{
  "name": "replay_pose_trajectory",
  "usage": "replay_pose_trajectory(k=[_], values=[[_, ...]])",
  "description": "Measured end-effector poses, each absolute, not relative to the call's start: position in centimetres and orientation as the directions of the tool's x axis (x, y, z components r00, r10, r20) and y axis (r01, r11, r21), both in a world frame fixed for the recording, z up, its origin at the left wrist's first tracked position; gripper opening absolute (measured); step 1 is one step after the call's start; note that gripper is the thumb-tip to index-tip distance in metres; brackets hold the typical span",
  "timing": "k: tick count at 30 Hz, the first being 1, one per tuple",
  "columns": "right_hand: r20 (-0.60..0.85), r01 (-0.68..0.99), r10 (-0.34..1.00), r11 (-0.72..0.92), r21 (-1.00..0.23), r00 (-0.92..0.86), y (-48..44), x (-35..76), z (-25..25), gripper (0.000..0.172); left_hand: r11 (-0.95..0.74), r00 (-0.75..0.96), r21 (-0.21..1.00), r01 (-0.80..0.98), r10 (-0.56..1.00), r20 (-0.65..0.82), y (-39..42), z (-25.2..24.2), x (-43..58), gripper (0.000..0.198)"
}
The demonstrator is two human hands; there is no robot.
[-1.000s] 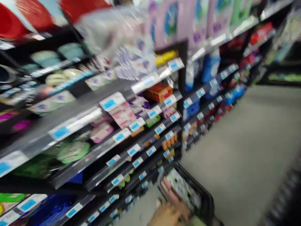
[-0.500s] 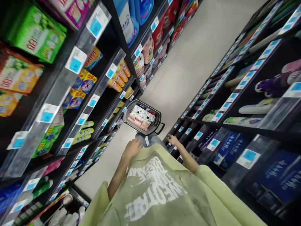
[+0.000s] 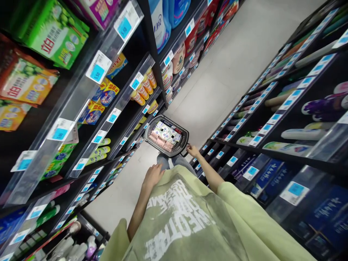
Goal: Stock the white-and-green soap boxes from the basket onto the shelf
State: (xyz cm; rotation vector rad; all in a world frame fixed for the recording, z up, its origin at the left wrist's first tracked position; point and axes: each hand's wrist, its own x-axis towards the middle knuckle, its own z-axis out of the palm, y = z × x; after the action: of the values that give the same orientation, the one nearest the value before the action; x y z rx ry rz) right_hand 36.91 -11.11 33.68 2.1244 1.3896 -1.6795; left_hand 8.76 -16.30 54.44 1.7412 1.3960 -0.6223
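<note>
A rounded, perforated dark basket (image 3: 177,148) holds white and pink packs (image 3: 166,134).

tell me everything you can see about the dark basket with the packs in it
The basket is longer than wide, with rounded corners and small holes in its walls; it looks like plastic. Open on top, it sits ahead of the person's legs, pale floor beyond it. Inside lie white printed packs and pink packs. The right hand is at its handle; whether it grips is unclear.
</note>
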Motion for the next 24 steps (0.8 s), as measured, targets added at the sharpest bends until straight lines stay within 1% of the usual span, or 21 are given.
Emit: replay_pose_trajectory(k=[5,9,12,15,19,22,24], values=[[-0.814,0.658,0.58,-0.603,-0.451,-0.026,-12.9,32.7,31.7,0.023,0.0,0.268,0.318,0.948,0.536,-0.8,-15.6,52.1,8.5,0.049],[-0.834,0.638,0.551,-0.65,-0.413,0.021,-14.9,31.2,28.7,0.035,0.034,0.294,0.361,0.932,0.514,-0.806,-14.6,48.6,8.6,0.047],[-0.854,0.628,0.516,-0.686,-0.368,0.062,-15.7,30.9,25.4,0.044,0.04,0.31,0.377,0.925,0.489,-0.815,-13.8,45.8,8.9,0.044],[-0.863,0.608,0.494,-0.72,-0.335,0.109,-15.2,31.1,21.2,0.053,0.032,0.33,0.402,0.915,0.516,-0.791,-12.8,43.1,9.4,0.042],[-0.837,0.574,0.515,-0.748,-0.334,0.184,-13.1,31.2,14.3,0.064,0.017,0.376,0.481,0.877,0.599,-0.707,-11.9,38.6,10.2,0.038],[-0.809,0.569,0.532,-0.757,-0.321,0.251,-11.0,30.6,8.5,0.083,0.035,0.432,0.574,0.818,0.621,-0.654,-12.2,34.4,11.0,0.032],[-0.789,0.587,0.532,-0.759,-0.283,0.308,-9.8,30.0,4.6,0.096,0.087,0.451,0.629,0.773,0.622,-0.64,-12.7,31.6,11.8,0.03]])
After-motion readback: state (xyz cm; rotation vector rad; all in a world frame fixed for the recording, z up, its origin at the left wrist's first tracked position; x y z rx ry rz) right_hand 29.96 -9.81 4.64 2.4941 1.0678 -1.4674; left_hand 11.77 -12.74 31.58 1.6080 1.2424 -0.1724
